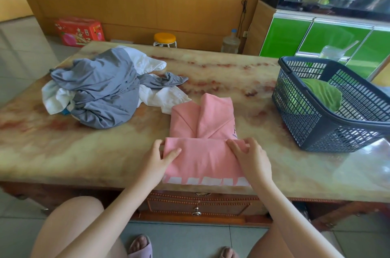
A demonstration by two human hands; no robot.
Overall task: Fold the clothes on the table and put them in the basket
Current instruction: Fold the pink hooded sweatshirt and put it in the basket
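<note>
A pink garment lies partly folded near the table's front edge, its lower part turned up over the rest, white marks along the near fold. My left hand pinches the left corner of the turned-up flap. My right hand pinches the flap's right corner. A dark blue mesh basket stands on the table at the right, with a folded green cloth inside. A heap of grey clothing mixed with white clothing lies unfolded at the left.
The marble-patterned table has bare surface between the pink garment and the basket. Beyond it stand a yellow stool, a red box and a water jug. A green cabinet is at the right.
</note>
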